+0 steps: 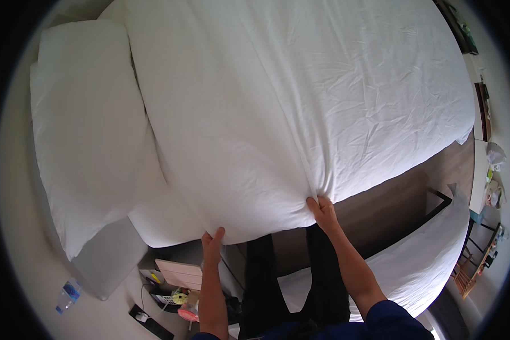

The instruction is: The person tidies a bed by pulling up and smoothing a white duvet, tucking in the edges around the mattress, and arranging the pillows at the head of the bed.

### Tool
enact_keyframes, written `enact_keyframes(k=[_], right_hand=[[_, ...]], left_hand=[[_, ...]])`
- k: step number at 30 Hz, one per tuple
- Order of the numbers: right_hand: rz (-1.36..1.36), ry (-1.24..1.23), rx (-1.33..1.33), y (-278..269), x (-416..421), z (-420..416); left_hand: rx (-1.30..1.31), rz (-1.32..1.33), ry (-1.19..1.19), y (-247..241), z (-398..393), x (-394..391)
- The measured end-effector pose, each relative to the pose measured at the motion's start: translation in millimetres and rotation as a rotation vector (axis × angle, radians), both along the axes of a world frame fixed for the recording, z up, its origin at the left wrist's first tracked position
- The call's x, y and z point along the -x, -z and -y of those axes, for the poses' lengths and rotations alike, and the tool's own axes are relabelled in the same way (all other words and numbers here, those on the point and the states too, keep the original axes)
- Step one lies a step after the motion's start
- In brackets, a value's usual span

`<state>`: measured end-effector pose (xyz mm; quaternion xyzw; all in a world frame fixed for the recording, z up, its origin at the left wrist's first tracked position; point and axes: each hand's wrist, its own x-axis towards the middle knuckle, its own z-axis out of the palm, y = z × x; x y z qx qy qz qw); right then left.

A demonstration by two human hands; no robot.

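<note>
A white duvet [221, 127] covers the bed in front of me, its near edge lifted and bunched where I hold it. My left hand [212, 246] pinches that edge close to the pillow end, thumb on top. Farther right, my right hand [323, 212] grips the same edge, and folds fan out from it across the cover. White pillows [93, 123] lie stacked at the left end, beside the duvet. The fingers under the cloth are partly hidden.
A second bed with white bedding [416, 263] stands behind me at right, past a strip of dark floor [382, 212]. Lower left are a cluttered bedside shelf [178, 276], a power strip [148, 321] and a plastic bottle [68, 296]. A wooden chair [465, 280] stands far right.
</note>
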<state>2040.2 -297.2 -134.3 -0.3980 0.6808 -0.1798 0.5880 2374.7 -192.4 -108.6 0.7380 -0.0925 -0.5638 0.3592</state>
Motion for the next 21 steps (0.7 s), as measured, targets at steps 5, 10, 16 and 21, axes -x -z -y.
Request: enact_keyframes(k=[5, 10, 16, 21], right_hand=[[0.214, -0.329, -0.430, 45, 68, -46], [0.539, 1.001, -0.596, 91, 84, -22], [0.312, 1.335, -0.544, 97, 31, 6], [0.355, 1.381, -0.315, 169, 89, -13]], left_hand=[[0.003, 0.075, 0.119, 17, -33, 36], [-0.035, 0.167, -0.157, 23, -47, 75], [-0.045, 0.182, -0.292, 4, -72, 69], [0.012, 0.066, -0.018, 5, -32, 81]])
